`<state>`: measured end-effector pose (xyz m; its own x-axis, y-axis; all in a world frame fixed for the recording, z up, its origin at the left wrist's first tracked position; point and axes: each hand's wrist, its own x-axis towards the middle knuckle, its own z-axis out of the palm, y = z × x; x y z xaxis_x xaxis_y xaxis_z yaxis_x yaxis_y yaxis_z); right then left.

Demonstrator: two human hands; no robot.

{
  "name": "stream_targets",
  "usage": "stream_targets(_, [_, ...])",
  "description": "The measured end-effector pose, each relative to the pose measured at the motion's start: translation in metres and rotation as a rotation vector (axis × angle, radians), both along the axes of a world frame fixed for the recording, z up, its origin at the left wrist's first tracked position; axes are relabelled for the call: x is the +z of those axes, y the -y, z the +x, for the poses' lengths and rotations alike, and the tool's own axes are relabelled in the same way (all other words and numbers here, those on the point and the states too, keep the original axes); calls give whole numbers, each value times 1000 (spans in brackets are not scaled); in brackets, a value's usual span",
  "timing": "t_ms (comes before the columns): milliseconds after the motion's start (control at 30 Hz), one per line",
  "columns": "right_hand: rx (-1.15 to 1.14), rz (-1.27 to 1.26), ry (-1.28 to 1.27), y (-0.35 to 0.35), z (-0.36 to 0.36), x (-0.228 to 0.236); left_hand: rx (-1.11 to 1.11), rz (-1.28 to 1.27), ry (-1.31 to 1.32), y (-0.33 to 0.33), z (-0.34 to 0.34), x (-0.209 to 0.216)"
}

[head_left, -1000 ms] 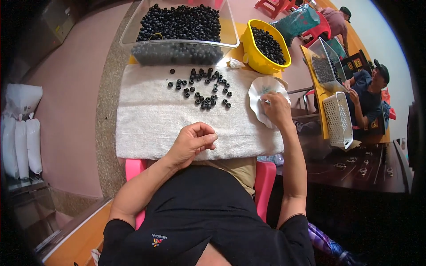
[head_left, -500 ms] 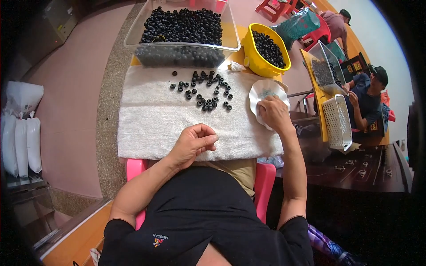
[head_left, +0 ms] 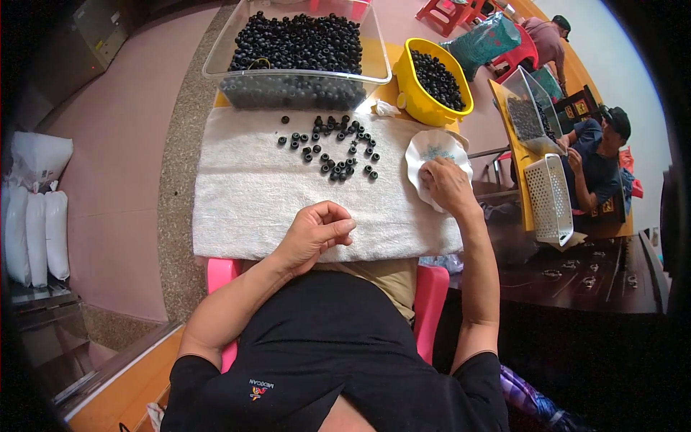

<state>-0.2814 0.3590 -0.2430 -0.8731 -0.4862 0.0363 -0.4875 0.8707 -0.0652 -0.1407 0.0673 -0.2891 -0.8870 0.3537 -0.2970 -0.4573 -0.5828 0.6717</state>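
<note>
My left hand [head_left: 315, 237] hovers over the near edge of a white towel [head_left: 245, 209]. Its fingers are curled and the thumb presses toward the index finger; anything between them is too small to tell. My right hand [head_left: 448, 186] reaches into a white wavy-rimmed dish [head_left: 416, 160], fingers pinched together and pointing down. Tiny pale teal pieces [head_left: 437, 152] lie in the dish beside those fingertips, and what the fingers grip is hidden. Several round black beads with holes [head_left: 338, 170] are scattered on the towel beyond my left hand.
A clear plastic bin [head_left: 295, 90] full of black beads stands at the back, beside a yellow tub [head_left: 426, 103] of similar beads. A crumpled white tissue [head_left: 386, 108] lies between them. To the right, a co-worker [head_left: 594, 155] sits near a white perforated basket [head_left: 548, 198].
</note>
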Motion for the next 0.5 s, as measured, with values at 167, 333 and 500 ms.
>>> stream_targets(167, [5, -3, 9, 6, 4, 9, -2, -2, -10, 0, 0, 3])
stream_targets(333, [-30, 56, 21, 12, 4, 13, 1, -8, -6, 0, 0, 3])
stream_targets(500, [-22, -8, -17, 3, 2, 4, 1, -11, 0, 0, 0, 4])
